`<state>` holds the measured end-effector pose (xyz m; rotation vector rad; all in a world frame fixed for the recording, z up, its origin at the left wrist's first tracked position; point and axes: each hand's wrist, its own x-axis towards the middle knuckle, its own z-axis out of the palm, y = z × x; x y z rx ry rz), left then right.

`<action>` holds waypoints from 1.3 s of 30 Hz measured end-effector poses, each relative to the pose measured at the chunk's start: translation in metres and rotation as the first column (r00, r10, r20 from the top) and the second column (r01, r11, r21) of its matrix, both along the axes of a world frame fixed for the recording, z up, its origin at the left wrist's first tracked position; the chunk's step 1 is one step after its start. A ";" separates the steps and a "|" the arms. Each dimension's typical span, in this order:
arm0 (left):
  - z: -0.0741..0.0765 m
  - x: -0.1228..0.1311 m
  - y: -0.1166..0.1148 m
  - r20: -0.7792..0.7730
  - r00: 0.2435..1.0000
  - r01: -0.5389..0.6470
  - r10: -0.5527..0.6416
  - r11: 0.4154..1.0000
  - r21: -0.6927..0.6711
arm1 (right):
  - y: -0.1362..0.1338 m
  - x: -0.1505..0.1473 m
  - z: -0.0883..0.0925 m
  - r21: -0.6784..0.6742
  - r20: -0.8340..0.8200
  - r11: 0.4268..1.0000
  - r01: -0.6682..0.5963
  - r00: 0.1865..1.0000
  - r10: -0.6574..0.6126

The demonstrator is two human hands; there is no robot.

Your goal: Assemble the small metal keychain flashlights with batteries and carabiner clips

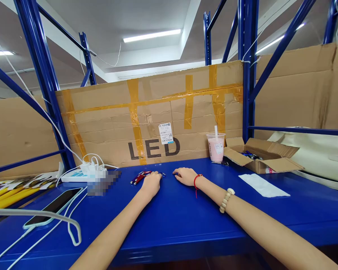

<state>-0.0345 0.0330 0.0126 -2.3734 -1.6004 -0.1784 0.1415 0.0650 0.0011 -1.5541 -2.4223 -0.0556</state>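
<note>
My left hand rests on the blue tabletop, its fingers pointing forward and lying low. Beside its fingers, on the left, lie several shiny dark red, pen-like pieces with silvery ends. A small metallic tip shows just past the fingers on the other side; the hand hides what lies between. To the right, my right hand lies palm down with fingers stretched out and nothing in them. A red string and a beaded bracelet circle that wrist and forearm.
Right of my hands stand a lidded cup of pink drink and an open cardboard box holding small dark pieces, near a white tissue. On the left are a phone, a power strip and loose white cables. Cardboard walls the back.
</note>
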 end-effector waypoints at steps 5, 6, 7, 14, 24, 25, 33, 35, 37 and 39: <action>-0.007 0.007 0.000 0.061 0.939 0.339 -0.339 0.941 0.012 | -0.001 -0.006 -0.004 0.006 -0.078 1.000 -0.022 0.997 0.022; -0.008 0.007 0.000 0.071 0.933 0.353 -0.353 0.936 0.019 | -0.002 -0.007 -0.005 0.022 -0.097 0.999 -0.026 0.995 0.028; -0.009 0.007 0.000 0.082 0.929 0.361 -0.362 0.932 0.024 | -0.002 -0.009 -0.007 0.046 -0.112 0.998 -0.035 0.993 0.039; -0.010 0.001 0.006 0.190 0.946 0.248 -0.263 0.964 0.096 | -0.007 -0.022 -0.009 0.184 -0.205 0.964 -0.192 0.952 0.228; -0.004 -0.004 0.003 0.241 0.970 -0.021 0.007 0.998 0.059 | -0.006 -0.023 -0.010 0.087 -0.139 0.966 -0.242 0.958 0.253; -0.005 -0.005 0.003 0.242 0.970 -0.029 0.015 0.998 0.053 | -0.006 -0.022 -0.010 0.090 -0.140 0.965 -0.248 0.956 0.259; -0.008 -0.008 0.009 0.257 0.966 0.034 -0.042 0.999 0.035 | -0.010 -0.025 -0.004 0.152 -0.110 0.949 -0.276 0.949 0.294; -0.008 -0.008 0.010 0.267 0.962 0.057 -0.063 0.998 0.032 | -0.011 -0.026 -0.004 0.152 -0.113 0.952 -0.266 0.952 0.284; -0.009 -0.007 0.009 0.286 0.952 0.109 -0.110 0.994 0.019 | -0.012 -0.026 -0.004 0.134 -0.111 0.958 -0.255 0.956 0.270; -0.009 -0.005 0.008 0.298 0.943 0.153 -0.149 0.988 0.013 | -0.013 -0.026 -0.003 0.112 -0.107 0.963 -0.246 0.960 0.258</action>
